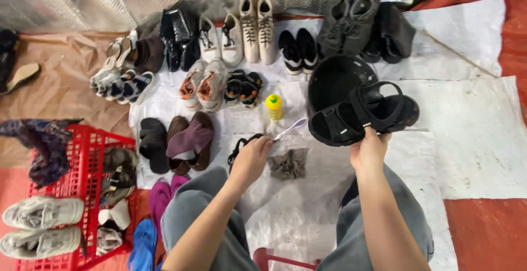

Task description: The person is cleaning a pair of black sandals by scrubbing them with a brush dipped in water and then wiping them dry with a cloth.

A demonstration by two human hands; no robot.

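Above the person's grey-trousered knees, the right hand (pixel 369 151) grips a pair of black strapped sandals (pixel 362 114) by their lower edge, fingers closed around the soles, holding them raised over the white floor sheet (pixel 472 139). Left hand (pixel 251 160): closed in a pinch on the handle of a toothbrush (pixel 290 129), whose pale purple-and-white head points up and to the right, toward the sandals, without touching them. Just behind the sandals stands a round black basin (pixel 332 79). Beside the brush head, a small bottle with a yellow cap (pixel 274 106) stands upright on the sheet. Below the brush lies a crumpled grey cloth (pixel 289 164), near the left hand. Farther back, rows of shoes are laid out in pairs: cream lace-up boots (pixel 258 27), white sneakers (pixel 222 40), dark grey boots (pixel 348 21), and brown slippers (pixel 189 142) nearer the left knee. At the left edge, a red plastic basket (pixel 82 183) holds more footwear, with two white sneakers (pixel 41 227) resting on its near side.
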